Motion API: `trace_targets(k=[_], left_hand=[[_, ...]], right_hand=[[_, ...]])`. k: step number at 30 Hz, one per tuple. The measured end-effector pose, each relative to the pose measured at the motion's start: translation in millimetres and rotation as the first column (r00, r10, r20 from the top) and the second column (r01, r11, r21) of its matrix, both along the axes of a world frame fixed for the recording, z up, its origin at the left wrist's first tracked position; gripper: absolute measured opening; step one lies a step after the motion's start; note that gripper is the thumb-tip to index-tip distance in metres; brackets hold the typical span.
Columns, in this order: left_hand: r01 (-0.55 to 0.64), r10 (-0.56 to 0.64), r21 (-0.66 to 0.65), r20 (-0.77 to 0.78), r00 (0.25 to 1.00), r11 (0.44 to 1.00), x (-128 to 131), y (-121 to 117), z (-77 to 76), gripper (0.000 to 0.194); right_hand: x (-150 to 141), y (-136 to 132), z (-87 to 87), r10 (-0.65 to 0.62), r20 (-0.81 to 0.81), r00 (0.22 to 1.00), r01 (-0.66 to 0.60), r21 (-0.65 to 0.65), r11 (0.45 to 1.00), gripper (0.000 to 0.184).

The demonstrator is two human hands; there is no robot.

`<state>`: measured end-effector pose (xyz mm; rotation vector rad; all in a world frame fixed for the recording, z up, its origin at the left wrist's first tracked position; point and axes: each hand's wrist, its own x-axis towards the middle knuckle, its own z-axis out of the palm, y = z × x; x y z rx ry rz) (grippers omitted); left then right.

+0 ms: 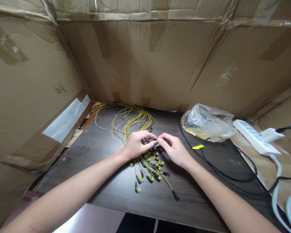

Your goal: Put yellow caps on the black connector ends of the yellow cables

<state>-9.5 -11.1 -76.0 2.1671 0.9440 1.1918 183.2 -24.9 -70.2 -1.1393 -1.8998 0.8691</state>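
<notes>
My left hand (141,143) and my right hand (172,147) meet fingertip to fingertip above the middle of the dark table. Each has its thumb and index finger pinched together. Whatever small piece lies between the fingertips is mostly hidden. Under and in front of them spreads a heap of thin yellow cables, many ending in black plugs with small yellow clear caps (157,165). One black plug (175,195) without a visible cap lies nearest the front edge. Behind my left hand the yellow cables (138,118) run back in loose loops.
A clear plastic bag (208,123) sits at the back right. Beside it a black cable (232,178) with a yellow tag (198,147) curves over the dark table (104,191). A white power strip (255,137) lies at far right. Cardboard walls (140,64) enclose the table's back and sides.
</notes>
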Motion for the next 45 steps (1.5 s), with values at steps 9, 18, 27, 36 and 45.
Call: trace_targets(k=[9, 18, 27, 36, 45], left_hand=[[-0.002, 0.002, -0.021, 0.014, 1.0, 1.0, -0.6, 1.1, -0.6, 0.015], [0.012, -0.012, 0.015, -0.002, 1.0, 1.0, -0.3, 1.6, -4.0, 0.009], [-0.005, 0.006, -0.064, 0.026, 1.0, 0.998, -0.5, 2.4, -3.5, 0.013], [-0.017, 0.023, -0.089, 0.072, 0.997, 0.996, 1.5, -0.3, -1.0, 0.012], [-0.012, 0.016, -0.075, 0.055, 0.998, 0.997, 0.2, 0.4, 0.7, 0.014]], right_hand=[[0.0, 0.0, -1.4, -0.027, -0.035, 0.999, 0.027, 0.0, 1.0, 0.023], [-0.4, 1.7, -4.3, 0.002, 0.026, 1.0, -0.001, -0.02, 1.0, 0.044], [-1.6, 0.9, -6.3, -0.024, 0.016, 1.0, 0.024, 0.021, 0.999, 0.041], [-5.2, -1.9, -2.9, -0.045, -0.016, 0.999, 0.046, 0.058, 0.997, 0.034], [-2.5, -1.5, -2.2, -0.03, -0.016, 0.999, 0.031, 0.016, 0.999, 0.022]])
